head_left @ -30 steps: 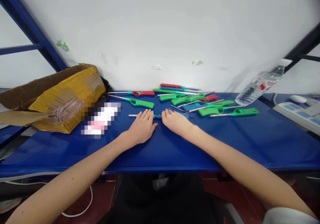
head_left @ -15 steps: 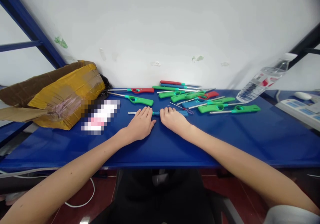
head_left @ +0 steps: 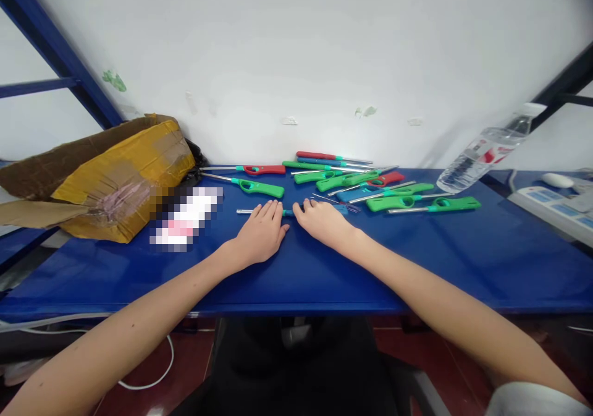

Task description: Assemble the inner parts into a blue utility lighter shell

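Note:
A blue long-necked gas lighter (head_left: pixel 341 209) lies crosswise on the blue table, its metal tube pointing left. Flat across that tube rests my left hand (head_left: pixel 262 233), with its fingers stretched out, the thumb apart and the tube's tip showing beyond them. My right hand (head_left: pixel 322 221) has its fingers bent over the lighter's trigger and handle; they hide most of the grip. Just behind the right hand is a thin screwdriver (head_left: pixel 351 207), partly covered. Several green, red and blue lighters lie behind, among them a green lighter (head_left: pixel 262 188) beyond my left hand.
At the left stands an open cardboard box (head_left: pixel 125 181) wrapped in yellow tape, with a blurred flat item beside it. A water bottle (head_left: pixel 486 153) leans against the wall at the right. Further right are a white power strip (head_left: pixel 551 209) and cables. The table's front edge (head_left: pixel 296 309) runs below my forearms.
My right hand has shifted slightly left along the lighter, its fingers bending more over the trigger part. My left hand stays in place. The view has tilted a little.

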`<state>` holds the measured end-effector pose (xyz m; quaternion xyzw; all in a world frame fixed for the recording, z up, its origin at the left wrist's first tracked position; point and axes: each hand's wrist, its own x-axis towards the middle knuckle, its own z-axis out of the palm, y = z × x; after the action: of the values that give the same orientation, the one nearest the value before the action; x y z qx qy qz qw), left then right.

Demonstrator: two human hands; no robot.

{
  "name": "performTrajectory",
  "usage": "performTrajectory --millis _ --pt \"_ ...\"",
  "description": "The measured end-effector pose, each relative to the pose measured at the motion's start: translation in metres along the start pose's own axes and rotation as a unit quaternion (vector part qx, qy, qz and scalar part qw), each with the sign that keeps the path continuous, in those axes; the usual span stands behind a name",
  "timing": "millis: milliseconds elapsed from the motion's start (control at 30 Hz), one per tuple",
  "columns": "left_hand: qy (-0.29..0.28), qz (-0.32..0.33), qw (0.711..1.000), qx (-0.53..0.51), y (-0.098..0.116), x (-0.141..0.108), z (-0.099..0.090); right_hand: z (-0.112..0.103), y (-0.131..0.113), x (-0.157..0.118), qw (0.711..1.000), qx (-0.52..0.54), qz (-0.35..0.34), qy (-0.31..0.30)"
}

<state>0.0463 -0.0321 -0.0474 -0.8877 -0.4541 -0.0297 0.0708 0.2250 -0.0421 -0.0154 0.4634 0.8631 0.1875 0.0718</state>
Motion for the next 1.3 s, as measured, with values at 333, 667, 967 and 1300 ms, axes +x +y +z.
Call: performTrajectory --millis 333,667,967,1300 --pt "0.005 0.001 1.000 0.015 0.000 0.000 0.000 -0.005 -0.013 0.010 0.999 0.028 0.030 -0.016" --pt "0.011 0.000 1.000 0.008 0.001 -0.001 0.001 0.000 -0.017 0.008 0.999 0.014 0.040 0.004" --pt "0.024 -0.003 1.000 0.015 0.003 -0.002 0.001 0.008 -0.013 0.006 0.999 0.009 0.038 0.030" --pt "0.028 -0.009 0.999 0.024 0.004 -0.002 -0.001 0.018 0.004 0.001 0.995 0.055 0.026 0.081"
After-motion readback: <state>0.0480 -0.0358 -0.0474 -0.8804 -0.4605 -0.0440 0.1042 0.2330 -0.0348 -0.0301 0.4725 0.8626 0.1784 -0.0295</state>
